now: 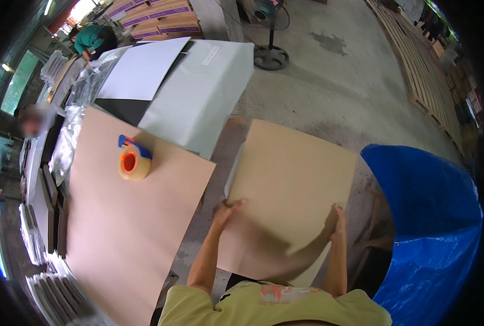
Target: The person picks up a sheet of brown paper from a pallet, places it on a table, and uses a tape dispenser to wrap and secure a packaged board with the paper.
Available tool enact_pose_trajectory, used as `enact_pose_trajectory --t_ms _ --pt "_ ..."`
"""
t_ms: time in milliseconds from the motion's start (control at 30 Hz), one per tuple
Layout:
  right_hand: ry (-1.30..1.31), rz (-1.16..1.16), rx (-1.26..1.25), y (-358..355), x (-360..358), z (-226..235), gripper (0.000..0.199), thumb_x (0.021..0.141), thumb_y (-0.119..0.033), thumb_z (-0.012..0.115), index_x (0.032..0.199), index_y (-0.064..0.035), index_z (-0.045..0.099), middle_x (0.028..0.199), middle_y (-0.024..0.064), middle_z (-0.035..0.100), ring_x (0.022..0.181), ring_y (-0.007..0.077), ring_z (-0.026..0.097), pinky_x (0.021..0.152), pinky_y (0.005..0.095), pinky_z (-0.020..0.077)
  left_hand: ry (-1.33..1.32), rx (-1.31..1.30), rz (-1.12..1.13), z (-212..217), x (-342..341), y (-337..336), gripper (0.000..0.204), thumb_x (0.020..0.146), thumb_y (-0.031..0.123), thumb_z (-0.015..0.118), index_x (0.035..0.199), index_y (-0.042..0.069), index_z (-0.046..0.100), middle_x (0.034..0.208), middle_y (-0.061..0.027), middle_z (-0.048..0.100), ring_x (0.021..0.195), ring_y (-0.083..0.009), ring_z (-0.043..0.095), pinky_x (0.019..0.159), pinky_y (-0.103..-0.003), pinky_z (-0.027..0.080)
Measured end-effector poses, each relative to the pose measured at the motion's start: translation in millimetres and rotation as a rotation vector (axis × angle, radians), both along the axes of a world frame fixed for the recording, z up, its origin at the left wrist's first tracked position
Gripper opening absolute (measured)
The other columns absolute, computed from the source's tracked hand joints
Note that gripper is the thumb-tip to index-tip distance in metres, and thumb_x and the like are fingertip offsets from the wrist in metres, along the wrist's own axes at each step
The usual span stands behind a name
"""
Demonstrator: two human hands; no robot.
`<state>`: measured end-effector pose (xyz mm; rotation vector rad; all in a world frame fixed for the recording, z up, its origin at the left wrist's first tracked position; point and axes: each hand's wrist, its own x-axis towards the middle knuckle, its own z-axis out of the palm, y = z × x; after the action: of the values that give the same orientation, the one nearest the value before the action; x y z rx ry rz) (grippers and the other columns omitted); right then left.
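A large tan cardboard sheet (291,185) is in front of my body, with a pale strip showing along its left edge. My left hand (228,212) is closed on its left edge, thumb on top. On the opposite edge, my right hand (338,221) grips it with the thumb upward; most of its other fingers are hidden. To my left lies a wider brown board (138,217). A tape dispenser (135,158) with a blue and orange body and a big roll of tape rests on that board, apart from both hands.
Beyond the brown board is a grey-wrapped stack (198,98) with a white sheet (144,68) on it. A blue tarp (432,217) covers something at right. Farther off are a stand with a round base (271,57), wooden slats (416,70), stacked cartons (160,19) and a person in green (92,37).
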<state>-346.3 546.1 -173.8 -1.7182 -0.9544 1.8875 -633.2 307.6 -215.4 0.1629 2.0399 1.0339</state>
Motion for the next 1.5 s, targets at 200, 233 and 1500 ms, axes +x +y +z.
enact_pose_trajectory --t_ms 200,233,1500 --pt "0.002 0.085 -0.111 28.0 -85.9 -63.6 0.081 0.072 -0.043 0.066 0.131 0.0013 0.033 0.135 0.0196 0.035 0.126 0.0320 0.031 0.102 0.0429 0.0249 0.368 -0.057 0.095 -73.9 -84.3 17.7 0.073 0.064 0.052 0.071 0.105 -0.007 0.056 0.101 -0.0182 0.060 0.094 -0.0241 0.058 0.082 -0.035 0.044" --pt "-0.024 0.139 -0.091 32.1 -96.2 -80.2 0.082 0.072 -0.044 0.066 0.132 0.0012 0.033 0.134 0.0196 0.035 0.126 0.0325 0.032 0.102 0.0424 0.0254 0.391 -0.096 -0.037 -101.1 -103.0 12.5 0.074 0.065 0.052 0.071 0.107 -0.007 0.055 0.104 -0.0188 0.059 0.096 -0.0239 0.057 0.084 -0.035 0.044" --pt "0.134 0.132 0.132 214.7 -176.8 -171.6 0.073 0.073 -0.049 0.058 0.124 -0.0009 0.041 0.123 0.0197 0.044 0.111 0.0303 0.044 0.092 0.0383 0.0375 0.083 0.160 -0.128 -108.1 -235.3 237.9 0.067 0.078 0.047 0.059 0.127 0.005 0.043 0.120 -0.0156 0.050 0.107 -0.0267 0.049 0.089 -0.037 0.039"
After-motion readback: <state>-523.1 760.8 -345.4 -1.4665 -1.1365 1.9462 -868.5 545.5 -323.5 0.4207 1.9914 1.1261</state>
